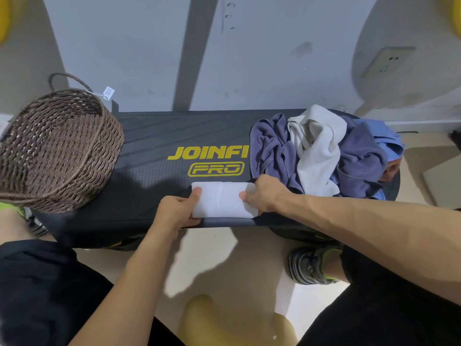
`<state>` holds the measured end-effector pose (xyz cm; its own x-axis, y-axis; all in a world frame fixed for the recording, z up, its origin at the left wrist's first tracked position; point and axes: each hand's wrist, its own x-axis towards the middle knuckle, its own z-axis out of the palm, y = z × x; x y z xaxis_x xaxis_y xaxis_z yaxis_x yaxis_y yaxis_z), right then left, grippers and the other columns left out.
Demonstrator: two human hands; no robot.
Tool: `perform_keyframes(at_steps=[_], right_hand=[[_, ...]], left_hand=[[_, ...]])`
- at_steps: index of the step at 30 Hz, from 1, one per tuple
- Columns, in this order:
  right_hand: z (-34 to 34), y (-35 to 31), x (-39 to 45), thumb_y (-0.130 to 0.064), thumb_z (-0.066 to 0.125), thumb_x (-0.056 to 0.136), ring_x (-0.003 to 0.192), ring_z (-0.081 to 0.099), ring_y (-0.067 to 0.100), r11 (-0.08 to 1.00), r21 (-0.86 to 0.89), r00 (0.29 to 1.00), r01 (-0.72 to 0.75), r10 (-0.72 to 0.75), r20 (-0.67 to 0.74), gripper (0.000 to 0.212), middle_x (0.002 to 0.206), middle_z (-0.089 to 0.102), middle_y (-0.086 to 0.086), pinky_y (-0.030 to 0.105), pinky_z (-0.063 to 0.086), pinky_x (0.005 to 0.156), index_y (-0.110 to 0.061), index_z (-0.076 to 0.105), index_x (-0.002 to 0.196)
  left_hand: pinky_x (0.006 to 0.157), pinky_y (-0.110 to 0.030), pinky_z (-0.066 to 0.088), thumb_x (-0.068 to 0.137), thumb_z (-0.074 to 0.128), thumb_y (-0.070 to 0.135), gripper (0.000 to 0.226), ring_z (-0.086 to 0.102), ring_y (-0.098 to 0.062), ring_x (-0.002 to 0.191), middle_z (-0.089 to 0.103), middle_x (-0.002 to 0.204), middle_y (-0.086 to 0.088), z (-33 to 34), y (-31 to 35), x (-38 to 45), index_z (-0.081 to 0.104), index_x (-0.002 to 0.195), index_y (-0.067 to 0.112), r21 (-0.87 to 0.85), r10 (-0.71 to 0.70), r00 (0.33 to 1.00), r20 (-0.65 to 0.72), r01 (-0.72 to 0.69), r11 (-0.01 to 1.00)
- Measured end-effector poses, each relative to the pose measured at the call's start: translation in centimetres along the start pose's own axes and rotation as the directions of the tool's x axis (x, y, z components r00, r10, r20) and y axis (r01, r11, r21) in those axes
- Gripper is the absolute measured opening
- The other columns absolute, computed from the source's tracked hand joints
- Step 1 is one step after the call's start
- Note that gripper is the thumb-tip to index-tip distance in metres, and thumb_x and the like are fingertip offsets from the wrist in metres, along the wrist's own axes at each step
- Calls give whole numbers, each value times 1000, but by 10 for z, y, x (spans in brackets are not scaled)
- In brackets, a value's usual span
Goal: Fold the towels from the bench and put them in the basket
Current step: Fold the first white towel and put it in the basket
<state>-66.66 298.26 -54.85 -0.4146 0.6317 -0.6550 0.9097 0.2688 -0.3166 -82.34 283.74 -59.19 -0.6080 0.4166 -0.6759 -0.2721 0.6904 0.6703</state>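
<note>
The folded towel (pixel 223 199) lies lengthwise between both hands' fingers (pixel 197 192) – each end pinched – with the basket (pixel 57 148) beyond the left hand (pixel 178 212).

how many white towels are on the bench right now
2. A folded white towel lies at the bench's near edge, held by both hands. A crumpled white towel sits in the pile on the right. Others may be hidden under the blue ones.

A folded white towel (pixel 223 199) lies at the near edge of the black bench (pixel 154 146). The left hand (pixel 178 211) and the right hand (pixel 265 193) grip its two ends. A brown woven basket (pixel 57 151) stands at the left, a pile of towels (pixel 324 151) at the right.
</note>
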Motion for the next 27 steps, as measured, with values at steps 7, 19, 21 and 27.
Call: perform_keyframes(at_steps=[7,19,21,27], right_hand=[[-12,-7,2,-41,54,98,54,57,27,996,-72,993,-45,53,109,38,67,62,10,27,44,43,-3,52,96],[-40,-6,1,-25,67,89,68,72,31,985,-173,978,22,14,207,33,84,74,16,37,62,70,3,64,107],[-51,-11,1,-37,84,73,74,67,28,946,-273,981,175,-145,127,58,94,69,7,33,56,68,-6,57,114],[-65,-25,-17,-47,91,59,88,69,14,843,124,843,523,-533,68,61,99,70,-7,40,59,81,-24,63,108]], left_hand=[[61,-30,52,71,81,49,46,59,-21,61,63,69,-5,-1,10,1,70,86,7,-190,-139,978,153,167,967],[75,-44,61,80,80,27,34,69,-26,98,70,110,-9,19,37,-9,65,110,21,-193,257,965,43,-244,950],[82,-44,56,83,77,32,31,69,-25,96,73,102,-7,17,46,-18,65,112,30,-54,452,885,109,-449,892],[85,-34,56,78,75,39,35,67,-22,105,71,112,-4,1,91,-57,67,110,30,-170,703,666,249,-685,708]])
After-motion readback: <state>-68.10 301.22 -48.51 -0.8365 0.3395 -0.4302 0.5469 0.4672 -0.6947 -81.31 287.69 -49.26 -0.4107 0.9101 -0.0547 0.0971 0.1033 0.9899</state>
